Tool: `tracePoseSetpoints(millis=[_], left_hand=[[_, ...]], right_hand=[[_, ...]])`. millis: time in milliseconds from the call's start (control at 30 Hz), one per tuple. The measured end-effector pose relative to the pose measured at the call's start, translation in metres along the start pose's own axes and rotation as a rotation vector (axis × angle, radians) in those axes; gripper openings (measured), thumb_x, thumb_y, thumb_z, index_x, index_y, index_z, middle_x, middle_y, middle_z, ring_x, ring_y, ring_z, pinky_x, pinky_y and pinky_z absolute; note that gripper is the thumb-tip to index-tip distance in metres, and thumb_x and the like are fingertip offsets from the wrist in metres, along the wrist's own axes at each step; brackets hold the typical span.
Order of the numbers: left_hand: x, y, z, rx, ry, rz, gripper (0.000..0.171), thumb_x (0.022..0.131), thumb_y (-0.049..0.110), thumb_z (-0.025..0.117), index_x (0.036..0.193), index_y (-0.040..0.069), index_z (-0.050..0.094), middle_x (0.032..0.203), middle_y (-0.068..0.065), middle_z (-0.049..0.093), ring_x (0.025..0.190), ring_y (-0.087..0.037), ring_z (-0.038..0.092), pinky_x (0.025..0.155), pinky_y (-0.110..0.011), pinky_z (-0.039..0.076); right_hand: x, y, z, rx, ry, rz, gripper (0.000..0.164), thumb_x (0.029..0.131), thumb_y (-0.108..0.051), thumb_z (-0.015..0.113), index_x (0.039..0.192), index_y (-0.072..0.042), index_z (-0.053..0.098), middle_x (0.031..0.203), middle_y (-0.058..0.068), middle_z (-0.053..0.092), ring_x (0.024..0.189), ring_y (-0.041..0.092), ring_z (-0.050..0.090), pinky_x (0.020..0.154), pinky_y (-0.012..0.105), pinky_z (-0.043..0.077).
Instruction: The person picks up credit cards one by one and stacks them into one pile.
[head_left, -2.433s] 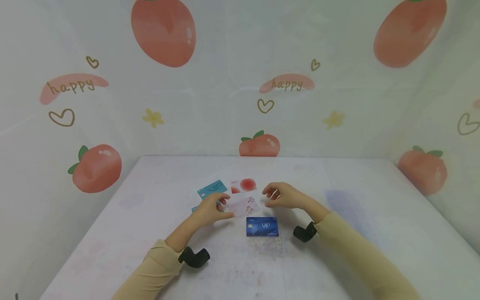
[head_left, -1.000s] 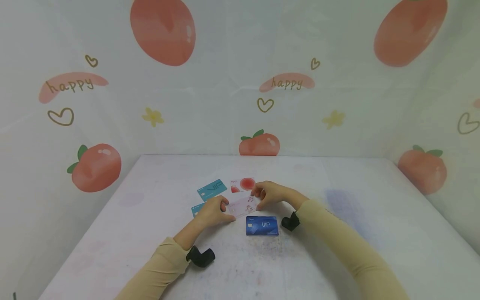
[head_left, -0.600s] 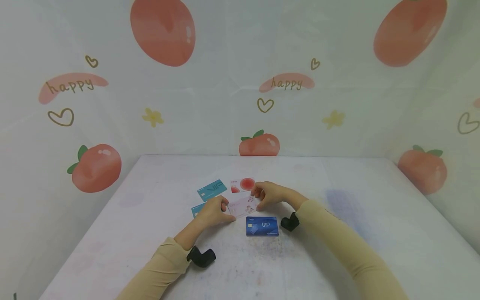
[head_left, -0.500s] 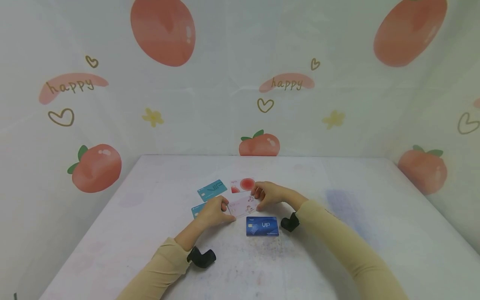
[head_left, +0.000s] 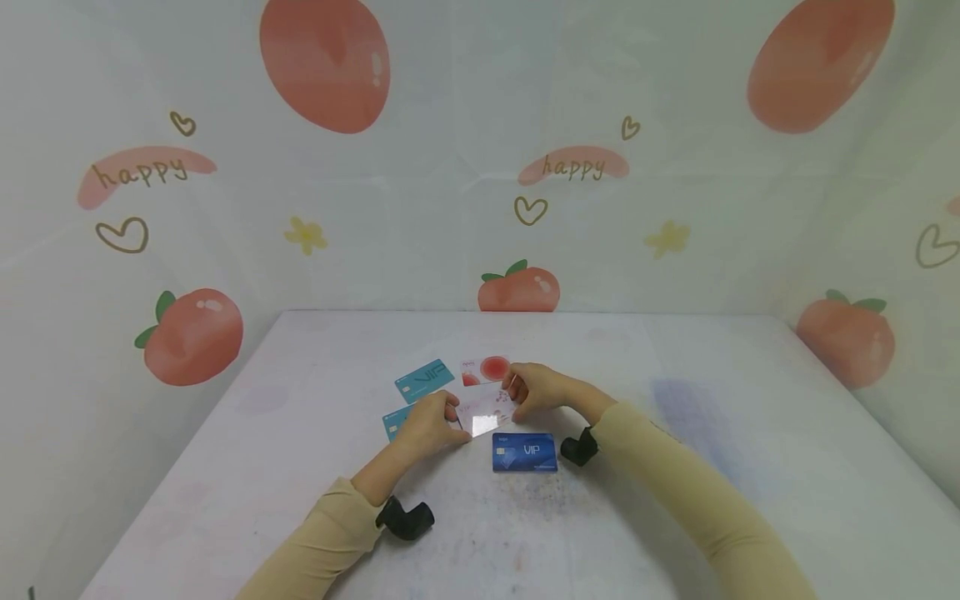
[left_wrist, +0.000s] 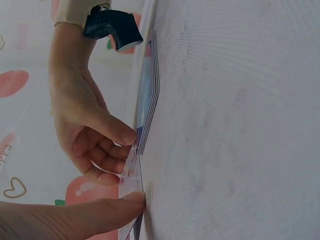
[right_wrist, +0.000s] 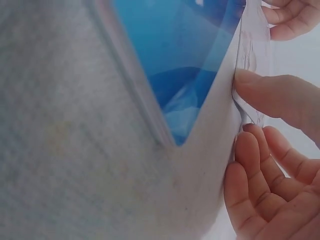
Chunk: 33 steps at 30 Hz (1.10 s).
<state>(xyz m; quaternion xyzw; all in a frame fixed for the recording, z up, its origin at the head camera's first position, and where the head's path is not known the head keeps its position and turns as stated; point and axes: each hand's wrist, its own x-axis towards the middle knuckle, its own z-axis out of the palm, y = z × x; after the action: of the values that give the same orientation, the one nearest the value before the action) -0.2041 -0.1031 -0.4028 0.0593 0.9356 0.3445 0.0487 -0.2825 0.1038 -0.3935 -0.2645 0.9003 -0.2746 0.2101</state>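
Observation:
A pale pink card (head_left: pixel 476 407) with a bright glare patch lies between my two hands in the head view. My left hand (head_left: pixel 426 427) pinches its left end, thumb at the near corner. At the opposite end, my right hand (head_left: pixel 549 390) grips the edge between thumb and fingers. From the left wrist, the left thumb (left_wrist: pixel 120 210) presses the card's edge and the card looks slightly tilted. A stack of blue VIP cards (head_left: pixel 525 452) sits just in front of it; its layered edges show in the right wrist view, beside the pink card (right_wrist: pixel 250 55).
Behind the pink card lies a red-and-white card (head_left: pixel 484 371). To its left is a teal VIP card (head_left: pixel 424 380), and another teal card (head_left: pixel 394 420) is partly covered by the left hand. The white table (head_left: pixel 637 533) meets a fruit-printed backdrop.
The right hand has come leftward from beside the pink card and taken its right end. The left hand has shifted slightly right. Glare now shows on the card, whose tilt has changed slightly.

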Motion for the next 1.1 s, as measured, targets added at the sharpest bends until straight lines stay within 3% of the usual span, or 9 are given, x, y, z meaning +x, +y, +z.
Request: tracePoseSetpoints(millis=[267,467,733,1100], left_hand=[[0.003,0.004,-0.001,0.041,0.012,0.016,0.058,0.07,0.019,0.081,0.117,-0.002,0.056,0.091,-0.008,0.061,0.078,-0.017,0.052,0.074,-0.031,0.047],[0.005,0.006,-0.004,-0.026,0.029,0.041,0.059,0.071,0.014,0.08,0.122,-0.001,0.054,0.099,-0.011,0.062,0.071,-0.014,0.051,0.062,-0.022,0.045],[0.005,0.006,-0.004,-0.112,0.049,0.075,0.06,0.073,0.01,0.078,0.126,-0.002,0.053,0.1,-0.012,0.061,0.072,-0.014,0.052,0.059,-0.021,0.046],[0.005,0.009,-0.006,-0.164,0.064,0.102,0.056,0.074,0.008,0.076,0.126,0.005,0.056,0.1,-0.012,0.063,0.073,-0.015,0.053,0.058,-0.022,0.047]], right_hand=[[-0.005,0.0,-0.007,0.041,0.029,-0.008,0.043,0.074,-0.009,0.077,0.109,-0.002,0.054,0.097,0.009,0.06,0.086,0.016,0.06,0.083,0.029,0.053],[-0.01,0.001,-0.012,0.112,0.068,-0.026,0.045,0.074,-0.006,0.076,0.111,0.001,0.053,0.099,0.012,0.059,0.086,0.016,0.061,0.08,0.028,0.054],[-0.019,0.001,-0.012,0.18,0.098,0.01,0.047,0.076,-0.008,0.076,0.115,-0.001,0.051,0.101,0.012,0.058,0.085,0.016,0.059,0.081,0.029,0.054],[-0.031,0.004,-0.014,0.208,0.135,-0.083,0.05,0.075,-0.006,0.075,0.117,0.005,0.05,0.101,0.016,0.058,0.086,0.017,0.06,0.085,0.033,0.053]])
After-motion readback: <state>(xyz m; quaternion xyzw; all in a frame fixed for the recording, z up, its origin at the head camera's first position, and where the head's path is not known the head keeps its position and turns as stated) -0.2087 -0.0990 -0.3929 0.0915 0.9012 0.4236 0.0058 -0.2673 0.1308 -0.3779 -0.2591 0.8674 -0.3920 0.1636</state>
